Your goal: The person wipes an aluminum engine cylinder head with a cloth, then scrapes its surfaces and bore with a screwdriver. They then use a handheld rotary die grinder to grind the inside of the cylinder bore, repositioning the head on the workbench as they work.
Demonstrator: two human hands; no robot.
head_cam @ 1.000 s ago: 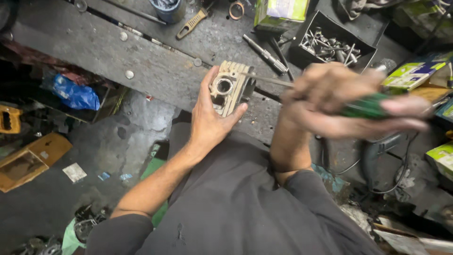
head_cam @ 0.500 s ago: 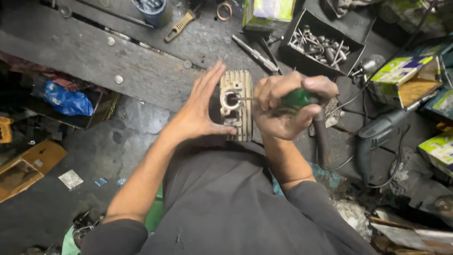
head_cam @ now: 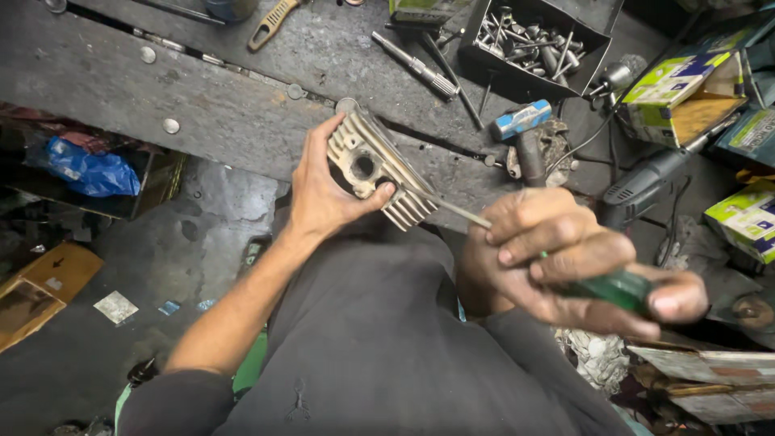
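Left hand grips finned cylinder, right hand a screwdriver (yellow-green boxes right).

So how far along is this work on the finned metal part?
Done: the finned engine part is off the workbench, gripped in the left hand. In hand: the right hand holds a green-handled screwdriver with its shaft tip at the part's face. Left: hard to judge; loose bolts sit in the black tray, unused.
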